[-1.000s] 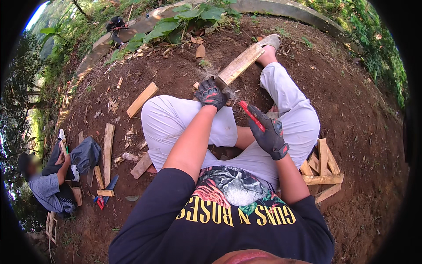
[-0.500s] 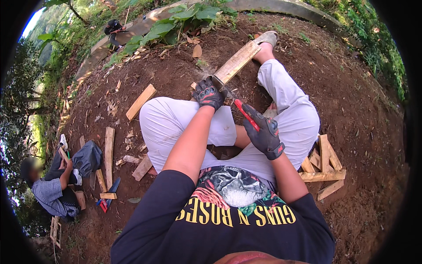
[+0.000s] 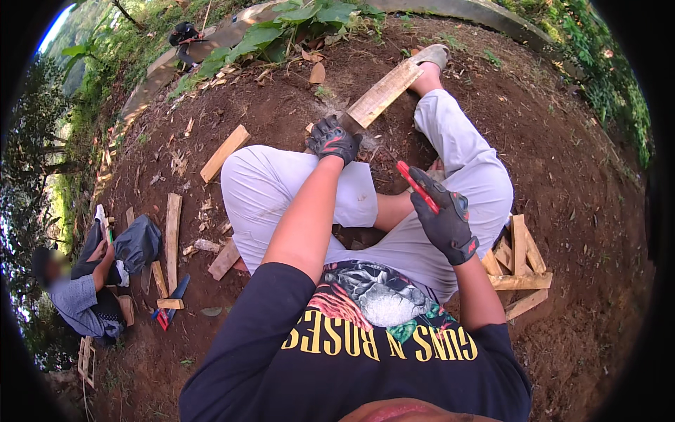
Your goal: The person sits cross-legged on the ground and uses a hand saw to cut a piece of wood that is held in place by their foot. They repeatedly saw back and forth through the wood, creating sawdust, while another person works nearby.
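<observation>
A pale wooden plank (image 3: 385,95) slants out from my left hand (image 3: 334,141), its far end by my sandalled foot (image 3: 432,56). In a black glove, the left hand is closed around the plank's near end, beside my bent knee. My right hand (image 3: 444,219), gloved too, is closed on the red handle of a saw (image 3: 416,184). The saw's thin dark blade points up and left toward the plank, blurred against the soil, so I cannot tell if it touches the wood.
More cut wood (image 3: 225,153) lies to the left, with a long board (image 3: 173,243) and a blue-and-red tool (image 3: 179,295). A pile of wood pieces (image 3: 520,281) sits at my right. One person (image 3: 81,292) sits at far left beside a dark bag (image 3: 138,243); another (image 3: 184,39) is farther off.
My right hand has drawn the saw back, down and to the right, away from the plank. My left hand stays on the plank, shifted only slightly.
</observation>
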Demonstrator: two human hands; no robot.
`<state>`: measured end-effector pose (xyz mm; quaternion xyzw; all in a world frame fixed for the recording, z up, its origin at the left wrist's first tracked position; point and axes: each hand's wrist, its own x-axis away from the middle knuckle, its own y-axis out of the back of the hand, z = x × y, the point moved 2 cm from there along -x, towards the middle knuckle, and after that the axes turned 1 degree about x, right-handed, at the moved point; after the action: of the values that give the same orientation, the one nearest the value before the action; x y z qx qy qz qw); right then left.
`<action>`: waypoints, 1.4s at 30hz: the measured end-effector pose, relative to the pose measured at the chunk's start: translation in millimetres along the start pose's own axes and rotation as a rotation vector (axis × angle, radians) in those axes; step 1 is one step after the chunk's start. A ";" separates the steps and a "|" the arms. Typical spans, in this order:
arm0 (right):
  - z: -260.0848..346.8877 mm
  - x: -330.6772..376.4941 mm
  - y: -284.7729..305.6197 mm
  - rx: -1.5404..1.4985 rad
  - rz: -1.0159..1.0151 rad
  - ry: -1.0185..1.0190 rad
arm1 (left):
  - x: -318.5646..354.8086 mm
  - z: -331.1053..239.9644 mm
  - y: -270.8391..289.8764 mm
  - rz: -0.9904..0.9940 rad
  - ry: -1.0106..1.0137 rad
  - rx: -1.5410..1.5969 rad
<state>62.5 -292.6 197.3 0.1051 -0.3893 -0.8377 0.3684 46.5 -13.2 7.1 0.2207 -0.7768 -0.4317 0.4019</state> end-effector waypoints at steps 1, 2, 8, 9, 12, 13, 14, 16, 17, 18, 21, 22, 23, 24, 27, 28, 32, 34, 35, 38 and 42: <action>2.3 9.4 8.5 0.018 -0.011 0.020 | -0.7 0.7 1.2 0.007 -0.004 0.006; 4.8 20.9 16.7 0.021 0.007 0.003 | 0.0 1.1 1.3 0.014 -0.009 0.012; 4.8 81.9 39.9 0.032 -0.049 0.049 | 2.6 2.1 9.8 0.081 -0.009 -0.008; -4.6 93.7 41.7 -0.059 -0.115 0.069 | 3.0 0.9 16.7 0.101 -0.022 0.010; -8.0 125.4 54.6 -0.604 -0.281 -0.326 | 8.0 6.9 27.7 0.127 -0.020 0.070; -19.5 130.6 54.1 -0.595 -0.369 -0.249 | 8.0 3.4 32.7 0.136 -0.030 0.082; -30.2 132.6 50.7 -0.771 -0.467 -0.232 | 10.8 -1.7 37.1 0.039 -0.063 0.069; -30.2 124.7 46.1 -1.118 -0.697 -0.208 | 19.5 -21.8 37.6 -0.131 -0.161 0.034; -9.9 104.1 48.4 -1.277 -0.821 -0.317 | 13.7 -24.4 28.5 -0.244 -0.239 -0.040; -54.9 111.6 40.9 -1.667 -0.450 0.049 | 13.1 -40.4 27.2 -0.255 -0.288 -0.062; -73.7 86.2 23.7 -1.629 -0.575 -0.254 | -1.6 -55.8 24.4 -0.361 -0.418 -0.125; -68.7 77.8 25.8 -1.566 -0.562 -0.280 | -13.9 -54.6 25.7 -0.309 -0.429 -0.124; -73.5 75.7 24.7 -1.513 -0.615 -0.330 | -11.7 -62.9 27.6 -0.313 -0.430 -0.185; -79.5 76.5 23.2 -1.559 -0.588 -0.288 | -11.2 -68.6 30.9 -0.321 -0.425 -0.237; -85.9 82.3 27.7 -1.594 -0.597 -0.314 | -22.1 -78.6 42.1 -0.097 -0.374 -0.228; -84.2 83.1 27.7 -1.584 -0.578 -0.315 | -21.3 -77.9 52.4 -0.012 -0.345 -0.160; -85.8 83.2 23.7 -1.547 -0.614 -0.331 | 24.4 -129.5 83.4 0.084 -0.387 0.365; -82.4 79.4 21.6 -1.425 -0.641 -0.352 | 72.5 -174.7 111.3 0.045 -0.580 0.397; -78.8 76.3 19.3 -1.444 -0.674 -0.346 | 97.4 -197.3 116.0 0.131 -0.758 0.653; -72.7 73.6 20.2 -1.501 -0.638 -0.266 | 160.0 -258.0 98.0 0.181 -0.915 0.610; -83.6 64.2 6.7 -1.525 -0.648 -0.327 | 268.5 -316.8 39.3 0.312 -1.000 0.397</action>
<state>59.4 -388.3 152.8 -0.1884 0.2837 -0.9400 0.0189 149.2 -333.9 253.3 -0.0569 -0.9626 -0.2648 -0.0054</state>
